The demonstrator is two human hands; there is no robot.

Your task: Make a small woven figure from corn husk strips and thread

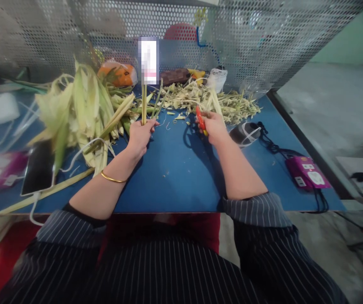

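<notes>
My left hand (140, 137) is closed around thin yellow-green stalks (143, 103) that stand upright out of the fist. In my right hand (214, 128) is a hand tool with red and yellow handles (200, 120). Its working end is hidden, so I cannot tell if it is a cutter or pliers. Long pale husk leaves (88, 99) lie in a heap left of my left hand. Beyond my right hand spreads a pile of dry, pale trimmings (187, 95). Small cut scraps (179, 118) lie on the blue tabletop (171, 169) between the hands.
A phone (38, 166) with a white cable lies at the left. To the right are a dark cylindrical object (245, 133) with a white cord and a purple box (308, 172) with black cables. A perforated metal screen (241, 46) closes the back, with an orange bag (118, 74) before it.
</notes>
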